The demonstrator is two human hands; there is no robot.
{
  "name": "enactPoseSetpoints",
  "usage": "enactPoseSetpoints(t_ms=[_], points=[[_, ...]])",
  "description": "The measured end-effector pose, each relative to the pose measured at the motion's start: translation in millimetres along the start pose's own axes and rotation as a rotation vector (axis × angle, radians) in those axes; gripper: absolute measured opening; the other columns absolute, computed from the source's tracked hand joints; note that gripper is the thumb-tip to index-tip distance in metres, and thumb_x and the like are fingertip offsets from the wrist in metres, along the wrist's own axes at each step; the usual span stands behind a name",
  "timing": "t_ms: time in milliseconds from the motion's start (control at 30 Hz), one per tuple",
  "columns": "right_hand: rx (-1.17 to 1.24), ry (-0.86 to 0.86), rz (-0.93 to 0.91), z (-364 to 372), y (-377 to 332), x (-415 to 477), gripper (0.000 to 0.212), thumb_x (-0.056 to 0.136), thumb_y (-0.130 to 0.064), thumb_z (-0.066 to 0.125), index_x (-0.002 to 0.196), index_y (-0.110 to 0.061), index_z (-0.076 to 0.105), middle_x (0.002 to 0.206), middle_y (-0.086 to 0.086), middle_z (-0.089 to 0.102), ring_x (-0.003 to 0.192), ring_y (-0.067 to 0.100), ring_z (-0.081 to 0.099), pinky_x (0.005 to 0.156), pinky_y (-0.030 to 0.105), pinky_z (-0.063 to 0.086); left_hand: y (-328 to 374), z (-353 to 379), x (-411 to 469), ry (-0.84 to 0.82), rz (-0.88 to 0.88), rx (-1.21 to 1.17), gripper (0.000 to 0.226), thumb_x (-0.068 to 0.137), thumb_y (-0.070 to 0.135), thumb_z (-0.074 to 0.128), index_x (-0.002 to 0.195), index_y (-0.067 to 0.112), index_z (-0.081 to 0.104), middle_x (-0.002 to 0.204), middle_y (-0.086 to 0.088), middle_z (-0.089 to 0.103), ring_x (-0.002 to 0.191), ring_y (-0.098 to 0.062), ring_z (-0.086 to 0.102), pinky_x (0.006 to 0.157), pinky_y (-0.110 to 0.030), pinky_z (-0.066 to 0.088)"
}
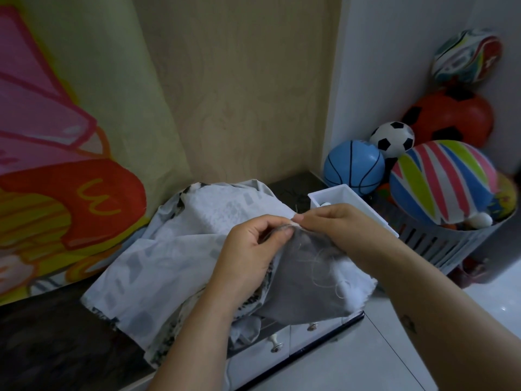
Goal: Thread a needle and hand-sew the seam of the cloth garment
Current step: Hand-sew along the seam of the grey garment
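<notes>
A dark mottled countertop (56, 334) runs from the lower left of the frame to a back corner right of centre. Its front edge sits above white drawer fronts with small knobs (277, 345). A pale grey-white printed cloth garment (174, 249) lies crumpled across the middle of the top, and its near folds spill over the front edge onto the drawers. Behind it, right of centre, a white rectangular plastic box (349, 193) stands on the top at the right end. A few thin dark strands (296, 197) lie just left of the box, too fine to identify. At the left, a bright cartoon-printed sheet (70, 193) meets the countertop along its lower edge.
</notes>
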State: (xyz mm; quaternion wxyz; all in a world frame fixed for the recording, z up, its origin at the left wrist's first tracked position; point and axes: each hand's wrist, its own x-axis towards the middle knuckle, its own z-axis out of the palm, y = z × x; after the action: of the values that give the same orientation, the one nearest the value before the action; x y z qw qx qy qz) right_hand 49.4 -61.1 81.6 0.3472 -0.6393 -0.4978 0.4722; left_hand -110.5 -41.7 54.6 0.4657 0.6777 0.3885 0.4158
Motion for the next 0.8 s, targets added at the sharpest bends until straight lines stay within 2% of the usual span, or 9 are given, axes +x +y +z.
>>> enactPoseSetpoints(t_ms=[133, 200, 300, 367, 500, 567, 667, 733, 800], points=[[0.178, 0.161, -0.056, -4.2, -3.1, 2.0, 0.021, 0.092, -0.031, 0.055, 0.09, -0.016, 0.071, 0.08, 0.002, 0.068, 0.067, 0.014, 0.06, 0.061, 0.027, 0.05, 0.5, -1.9, -0.1, 0.0, -0.028, 0.022, 0.018, 0.09, 0.017, 0.062, 0.081, 0.031, 0.07, 0.084, 0.018, 0.072, 0.085, 0.003, 0.065, 0.076, -0.009, 0.047], [0.624, 0.255, -0.032, -7.3, -4.3, 5.0, 0.021, 0.098, -0.024, 0.046, 0.095, -0.008, 0.06, 0.074, 0.002, 0.068, 0.052, 0.008, 0.054, 0.049, 0.02, 0.043, -1.4, -3.0, -0.5, 0.007, -0.067, 0.026, 0.016, 0.09, 0.018, 0.063, 0.08, 0.028, 0.071, 0.083, 0.016, 0.072, 0.083, 0.002, 0.065, 0.075, -0.011, 0.047], [0.993, 0.232, -0.138, -11.6, -8.6, 4.1, 0.019, 0.102, -0.018, 0.036, 0.094, -0.007, 0.05, 0.082, 0.01, 0.07, 0.075, 0.019, 0.072, 0.06, 0.026, 0.056, -4.1, -3.8, 0.1, 0.001, -0.102, 0.034, 0.014, 0.09, 0.017, 0.063, 0.081, 0.021, 0.073, 0.085, 0.01, 0.073, 0.086, -0.005, 0.067, 0.08, -0.02, 0.049], [0.716, 0.29, -0.322, -9.2, -7.3, 4.2, 0.021, 0.102, -0.019, 0.036, 0.091, -0.008, 0.049, 0.074, 0.006, 0.069, 0.091, 0.012, 0.069, 0.076, 0.026, 0.055, -2.1, -2.5, -0.3, -0.025, -0.112, 0.003, 0.015, 0.09, 0.013, 0.062, 0.08, 0.017, 0.073, 0.09, 0.008, 0.075, 0.092, -0.007, 0.068, 0.084, -0.022, 0.05], [-0.209, 0.359, -0.557, -6.3, 9.4, 8.1, 0.017, 0.099, -0.02, 0.041, 0.088, -0.013, 0.054, 0.081, -0.007, 0.066, 0.106, -0.019, 0.044, 0.093, 0.001, 0.027, 3.1, -0.5, -1.5, -0.093, -0.133, -0.116, 0.031, 0.089, 0.003, 0.058, 0.066, 0.02, 0.07, 0.094, 0.004, 0.075, 0.093, -0.012, 0.069, 0.087, -0.028, 0.052], [-0.465, 0.333, -0.57, -11.2, 22.6, 14.7, 0.02, 0.099, -0.021, 0.041, 0.087, -0.017, 0.056, 0.096, -0.019, 0.054, 0.117, -0.015, 0.028, 0.113, 0.02, 0.005, 2.3, -1.5, -1.7, -0.123, -0.146, -0.106, 0.038, 0.089, 0.003, 0.057, 0.06, 0.024, 0.068, 0.079, 0.008, 0.073, 0.076, -0.007, 0.066, 0.073, -0.021, 0.049], [-0.682, 0.296, -0.478, -17.5, 26.4, 16.8, 0.02, 0.1, -0.025, 0.036, 0.09, -0.026, 0.054, 0.091, -0.021, 0.048, 0.101, -0.012, 0.027, 0.111, 0.045, -0.016, 0.6, -1.6, 0.1, -0.136, -0.144, -0.077, 0.036, 0.09, 0.009, 0.059, 0.059, 0.028, 0.065, 0.062, 0.01, 0.061, 0.062, -0.002, 0.054, 0.066, -0.02, 0.042], [-0.725, 0.301, -0.432, -17.3, 24.0, 18.3, 0.02, 0.101, -0.027, 0.033, 0.093, -0.03, 0.051, 0.086, -0.019, 0.051, 0.093, -0.003, 0.036, 0.112, 0.048, -0.011, 0.3, -1.9, 0.8, -0.124, -0.149, -0.072, 0.027, 0.083, 0.02, 0.061, 0.058, 0.03, 0.064, 0.059, 0.011, 0.058, 0.06, -0.001, 0.051, 0.064, -0.016, 0.041], [-0.647, 0.318, -0.373, -19.2, 23.2, 19.5, 0.017, 0.101, -0.024, 0.035, 0.096, -0.028, 0.051, 0.08, -0.019, 0.052, 0.085, 0.004, 0.049, 0.113, 0.046, 0.017, 0.2, -1.8, 2.1, -0.116, -0.153, -0.076, 0.029, 0.083, 0.02, 0.06, 0.056, 0.03, 0.062, 0.058, 0.013, 0.056, 0.058, 0.0, 0.049, 0.063, -0.015, 0.04]])
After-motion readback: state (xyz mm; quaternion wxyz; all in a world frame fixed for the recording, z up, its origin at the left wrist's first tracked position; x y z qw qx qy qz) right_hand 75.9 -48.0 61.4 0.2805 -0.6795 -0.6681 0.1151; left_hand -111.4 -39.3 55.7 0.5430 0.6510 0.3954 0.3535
